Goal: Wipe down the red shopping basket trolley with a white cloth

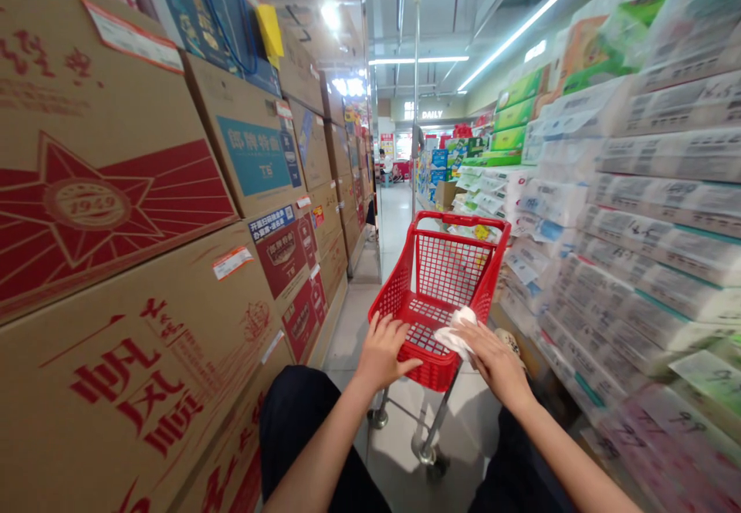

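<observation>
A small red plastic shopping cart (443, 316) stands on metal legs with wheels between my knees. Its basket has lattice walls and a slotted floor, with nothing lying in it. My left hand (387, 349) rests at the near left corner of the basket rim, fingers stretched and thumb apart. At the near right corner, my right hand (492, 359) presses a crumpled white cloth or tissue (457, 333) against the rim. Part of the white piece is hidden under the fingers.
Stacked cardboard cartons (144, 328) line the left side. On the right rise piles of wrapped paper packs (654, 266) with handwritten prices. A tiled floor aisle (397, 204) runs ahead beside a mirrored pillar (364, 173). A person (385, 162) sits far back.
</observation>
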`<state>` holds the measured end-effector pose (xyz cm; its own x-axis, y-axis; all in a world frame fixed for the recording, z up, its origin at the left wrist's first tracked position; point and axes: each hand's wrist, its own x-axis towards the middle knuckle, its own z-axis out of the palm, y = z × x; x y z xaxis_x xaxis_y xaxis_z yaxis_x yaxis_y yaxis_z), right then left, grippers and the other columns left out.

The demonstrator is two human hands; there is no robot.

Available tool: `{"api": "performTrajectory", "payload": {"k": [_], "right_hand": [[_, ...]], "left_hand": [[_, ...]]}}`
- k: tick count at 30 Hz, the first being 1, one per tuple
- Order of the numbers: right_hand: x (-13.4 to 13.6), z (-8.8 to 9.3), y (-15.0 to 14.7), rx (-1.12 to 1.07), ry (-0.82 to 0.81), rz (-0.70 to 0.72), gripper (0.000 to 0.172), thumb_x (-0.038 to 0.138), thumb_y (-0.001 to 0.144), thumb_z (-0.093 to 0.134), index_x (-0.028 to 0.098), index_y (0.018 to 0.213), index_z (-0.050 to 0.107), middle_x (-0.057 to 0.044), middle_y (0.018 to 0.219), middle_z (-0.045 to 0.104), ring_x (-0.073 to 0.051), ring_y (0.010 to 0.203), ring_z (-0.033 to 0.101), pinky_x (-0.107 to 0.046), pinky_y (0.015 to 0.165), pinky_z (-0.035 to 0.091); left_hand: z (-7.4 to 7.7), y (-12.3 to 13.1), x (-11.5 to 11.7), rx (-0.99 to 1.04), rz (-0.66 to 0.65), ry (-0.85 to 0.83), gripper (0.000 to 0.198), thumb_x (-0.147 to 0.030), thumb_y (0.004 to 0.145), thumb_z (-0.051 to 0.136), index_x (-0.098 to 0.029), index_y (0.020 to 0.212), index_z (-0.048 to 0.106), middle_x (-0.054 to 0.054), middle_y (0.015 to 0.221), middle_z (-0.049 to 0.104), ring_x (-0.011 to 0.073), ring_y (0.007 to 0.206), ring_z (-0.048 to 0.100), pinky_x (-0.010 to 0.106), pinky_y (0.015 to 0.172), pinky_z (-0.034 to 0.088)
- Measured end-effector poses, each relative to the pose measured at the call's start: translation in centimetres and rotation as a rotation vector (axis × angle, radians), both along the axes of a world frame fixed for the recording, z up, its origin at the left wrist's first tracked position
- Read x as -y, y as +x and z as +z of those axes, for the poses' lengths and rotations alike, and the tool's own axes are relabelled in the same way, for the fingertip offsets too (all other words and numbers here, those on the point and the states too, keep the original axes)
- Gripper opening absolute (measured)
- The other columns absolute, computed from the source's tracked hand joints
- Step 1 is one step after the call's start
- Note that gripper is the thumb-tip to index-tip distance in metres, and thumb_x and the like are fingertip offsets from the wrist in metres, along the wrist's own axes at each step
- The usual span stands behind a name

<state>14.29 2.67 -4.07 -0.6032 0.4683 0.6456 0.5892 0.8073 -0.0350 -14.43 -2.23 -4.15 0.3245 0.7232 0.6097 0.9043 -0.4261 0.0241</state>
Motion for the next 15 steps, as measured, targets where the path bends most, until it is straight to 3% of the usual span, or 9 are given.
{"api": "performTrajectory", "payload": {"k": [2, 5, 10, 15], "right_hand": [[-0.5, -0.3, 0.2, -0.034, -0.002, -0.026, 0.047, 0.024, 0.100, 0.044, 0.026, 0.147, 0.047, -0.007, 0.147, 0.054, -0.023, 0.140, 0.046, -0.050, 0.116, 0.041], [-0.4, -0.7, 0.0, -0.079, -0.003, -0.070, 0.046, 0.025, 0.100, 0.044, 0.027, 0.146, 0.050, -0.006, 0.147, 0.054, -0.023, 0.140, 0.046, -0.049, 0.115, 0.043], [2.1, -1.7, -0.4, -0.069, 0.013, -0.130, 0.049, 0.022, 0.100, 0.043, 0.029, 0.148, 0.047, -0.003, 0.149, 0.052, -0.023, 0.141, 0.044, -0.046, 0.112, 0.046], [4.3, -2.7, -1.8, 0.020, 0.090, -0.124, 0.059, 0.018, 0.098, 0.045, 0.028, 0.155, 0.034, -0.003, 0.152, 0.047, -0.023, 0.144, 0.040, -0.047, 0.116, 0.040]], "left_hand": [[-0.5, -0.6, -0.6, -0.010, 0.031, -0.009, 0.073, -0.067, 0.087, 0.058, -0.021, 0.142, 0.053, 0.011, 0.118, 0.064, 0.0298, 0.115, 0.058, 0.053, 0.115, 0.032], [-1.0, -0.1, -1.1, -0.037, 0.075, -0.011, 0.074, -0.068, 0.089, 0.054, -0.023, 0.148, 0.047, 0.009, 0.106, 0.064, 0.0268, 0.102, 0.060, 0.051, 0.110, 0.038], [-0.9, 1.3, -0.8, -0.040, 0.109, -0.001, 0.081, -0.068, 0.090, 0.051, -0.031, 0.157, 0.028, 0.010, 0.127, 0.061, 0.0280, 0.109, 0.057, 0.050, 0.110, 0.036], [-0.7, 2.1, 0.0, -0.011, 0.092, -0.037, 0.087, -0.067, 0.089, 0.053, -0.028, 0.160, 0.018, 0.012, 0.149, 0.049, 0.0310, 0.116, 0.056, 0.054, 0.110, 0.035]]}}
